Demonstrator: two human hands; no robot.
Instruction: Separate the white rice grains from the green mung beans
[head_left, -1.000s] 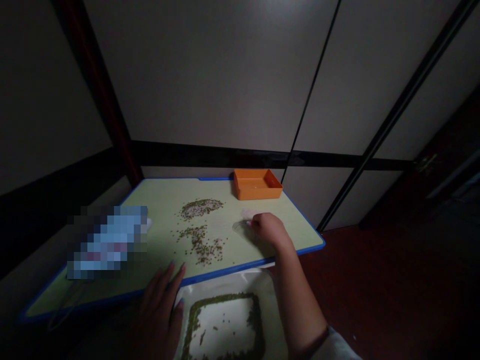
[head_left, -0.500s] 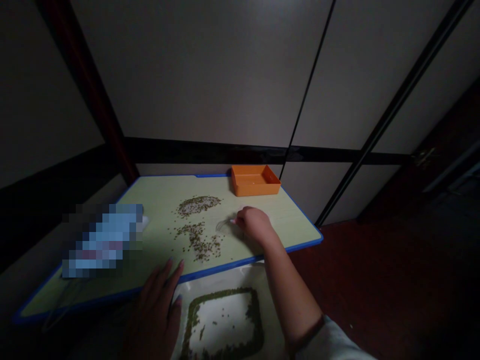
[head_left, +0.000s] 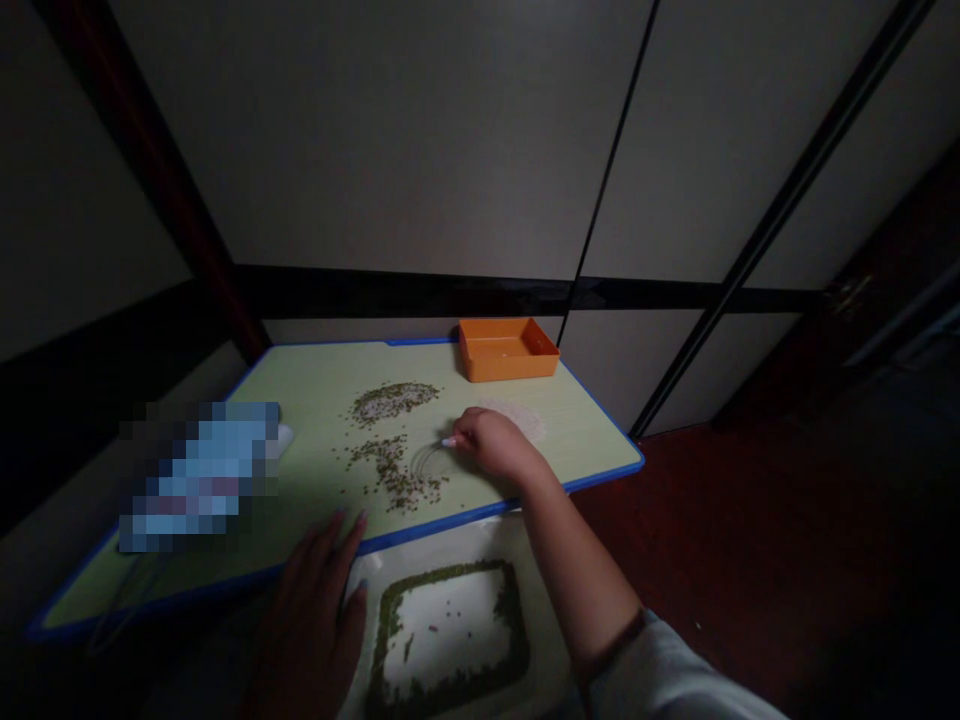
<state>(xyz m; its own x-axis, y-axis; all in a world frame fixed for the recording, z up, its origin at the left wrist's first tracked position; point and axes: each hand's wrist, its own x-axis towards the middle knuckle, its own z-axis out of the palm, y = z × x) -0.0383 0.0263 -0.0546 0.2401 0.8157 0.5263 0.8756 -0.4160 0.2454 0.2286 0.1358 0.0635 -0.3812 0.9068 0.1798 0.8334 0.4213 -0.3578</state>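
The right hand [head_left: 491,445] has its fingers pinched narrow on a thin, clear tool [head_left: 427,456], which reaches out at nine o'clock to the right side of the near pile [head_left: 394,475]. The grip looks firm, though the tool's full shape is too faint to tell. The left hand [head_left: 315,605] lies at eight o'clock from the right, fingers a little apart and nothing seen in them; its fingertips lie over the table's [head_left: 322,400] near edge, its thumb by the tray's [head_left: 487,543] rim. Whether it presses on either, I cannot tell.

From the right hand, the far pile [head_left: 395,400] is at ten o'clock, the pale heap [head_left: 527,416] at two, close behind the knuckles, and the orange box [head_left: 510,358] at twelve. The tray, with green grains banked round its floor, is at seven.

The near pile sits close to the table's edge, so a hard stroke towards six o'clock could spill grains over it, some perhaps missing the tray. A wide swing back to two o'clock could smear the pale heap with the heel of the hand. Pressing hard might bend the tool, which looks flimsy, and flick grains about. The dim light could also hide strays.
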